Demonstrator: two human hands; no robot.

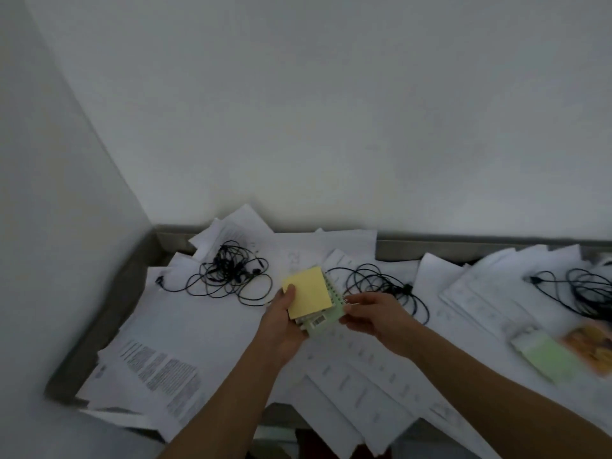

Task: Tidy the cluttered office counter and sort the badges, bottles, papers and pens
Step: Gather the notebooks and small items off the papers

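Left hand [281, 321] under notepads [308, 291], spirals rightward

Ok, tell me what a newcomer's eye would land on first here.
The yellow sticky-note pad stands out at centre, stacked on a green spiral notebook and held by the left hand while the right hand pinches the notebook's spiral edge. Around them, white papers smother the counter, with a tangled black cable lying on them at back left.

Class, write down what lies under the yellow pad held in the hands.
A green spiral notebook shows beneath the yellow pad; most of its cover is hidden by the pad.
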